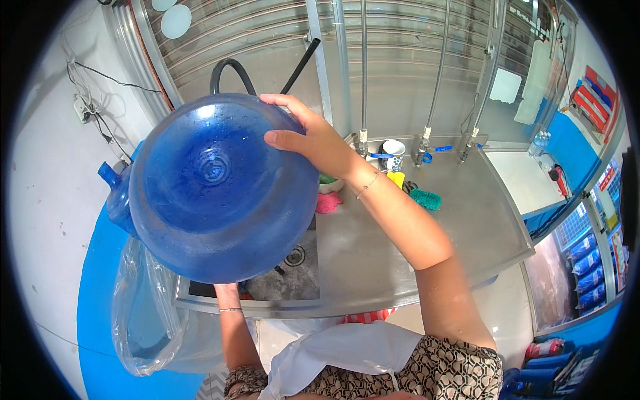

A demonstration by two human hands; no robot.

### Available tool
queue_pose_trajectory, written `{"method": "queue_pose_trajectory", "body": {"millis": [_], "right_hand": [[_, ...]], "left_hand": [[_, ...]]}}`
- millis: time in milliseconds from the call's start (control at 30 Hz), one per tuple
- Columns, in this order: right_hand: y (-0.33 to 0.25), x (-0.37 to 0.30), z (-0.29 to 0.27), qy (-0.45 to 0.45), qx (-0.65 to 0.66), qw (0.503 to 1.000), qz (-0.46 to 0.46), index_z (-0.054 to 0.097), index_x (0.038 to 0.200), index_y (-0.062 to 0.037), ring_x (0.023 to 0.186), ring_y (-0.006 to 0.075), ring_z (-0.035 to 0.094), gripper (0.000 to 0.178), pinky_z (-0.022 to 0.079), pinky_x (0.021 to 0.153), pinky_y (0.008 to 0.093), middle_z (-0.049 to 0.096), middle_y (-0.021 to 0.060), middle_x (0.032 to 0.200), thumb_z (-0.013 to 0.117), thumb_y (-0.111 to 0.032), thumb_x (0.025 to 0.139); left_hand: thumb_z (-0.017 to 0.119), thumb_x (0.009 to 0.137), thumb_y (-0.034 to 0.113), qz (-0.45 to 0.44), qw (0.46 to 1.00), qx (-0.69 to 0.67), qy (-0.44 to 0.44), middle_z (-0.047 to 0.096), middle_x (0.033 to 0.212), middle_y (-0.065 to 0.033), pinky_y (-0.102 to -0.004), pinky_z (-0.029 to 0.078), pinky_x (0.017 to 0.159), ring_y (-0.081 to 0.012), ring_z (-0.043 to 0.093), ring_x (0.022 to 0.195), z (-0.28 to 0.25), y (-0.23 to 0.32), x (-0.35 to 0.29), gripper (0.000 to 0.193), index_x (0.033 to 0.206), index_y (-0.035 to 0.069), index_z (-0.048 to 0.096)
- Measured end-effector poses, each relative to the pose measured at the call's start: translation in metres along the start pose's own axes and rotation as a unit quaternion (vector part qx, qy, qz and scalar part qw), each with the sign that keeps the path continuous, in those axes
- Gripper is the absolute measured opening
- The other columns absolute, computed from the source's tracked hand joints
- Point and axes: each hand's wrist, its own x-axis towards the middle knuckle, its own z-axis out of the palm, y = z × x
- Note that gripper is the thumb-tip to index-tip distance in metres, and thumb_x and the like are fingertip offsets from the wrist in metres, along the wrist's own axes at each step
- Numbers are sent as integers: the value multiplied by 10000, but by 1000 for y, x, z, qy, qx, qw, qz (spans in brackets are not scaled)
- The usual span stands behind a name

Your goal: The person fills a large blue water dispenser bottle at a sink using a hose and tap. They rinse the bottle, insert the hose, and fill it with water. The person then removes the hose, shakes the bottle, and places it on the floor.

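A large blue water jug (227, 233) is tilted with its round base toward me, over the left part of the steel sink (313, 293). Drops of water cling to the base. My right hand (300, 133) grips its upper right edge, thumb on the base and fingers over the far side. From below, my left hand (227, 291) reaches under the jug and supports it; its fingers are hidden behind the blue plastic. The jug's neck is out of sight too. Right of the jug lie a pink cloth (329, 202) and a bowl (331, 185).
A teal scrub brush (425, 199), a yellow sponge (396, 179) and a patterned mug (393, 153) sit on the steel counter (400, 247). Pipes with blue-handled valves (424, 150) rise behind. A second blue jug (119, 200) and a clear plastic bag (143, 313) are at left.
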Motion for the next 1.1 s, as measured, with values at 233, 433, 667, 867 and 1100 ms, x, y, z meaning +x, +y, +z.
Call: {"method": "queue_pose_trajectory", "body": {"millis": [233,433,667,867,1100], "right_hand": [[1,-12,-13,16,-135,985,101,466,1414,-53,1152,192,582,651,470,974,312,587,141,1296,740,-278,869],[-16,-1,-19,-6,29,1000,-3,491,1395,-46,1183,195,571,674,466,986,318,585,150,1317,765,-318,843],[-6,-7,-13,29,-206,964,165,497,1401,-54,1180,203,575,679,468,980,317,613,145,1277,760,-343,845],[-5,12,-13,1,-80,996,35,518,1373,-18,1209,250,568,695,432,1019,336,612,174,1287,716,-434,852],[-17,19,-4,-20,-112,987,112,535,1355,-11,1184,259,589,674,456,993,337,622,190,1269,719,-407,842]], "left_hand": [[378,1003,515,-51,997,-15,-63,549,1362,-133,-463,409,1082,-320,509,1250,13,-57,-45,603,1368,51,499],[431,973,574,67,993,98,1,576,1309,-162,-555,431,1058,-353,545,1201,10,6,4,650,1317,32,533],[407,985,560,-82,995,-37,-29,481,1439,-136,-481,362,1110,-321,449,1305,13,-61,-43,656,1412,65,456],[418,990,552,-27,998,-37,-52,467,1455,-128,-472,353,1124,-314,436,1327,16,-32,-26,652,1414,58,447],[428,999,526,-10,996,-36,-87,523,1401,-69,-473,369,1106,-287,471,1287,2,-66,-41,570,1378,105,491]]}}
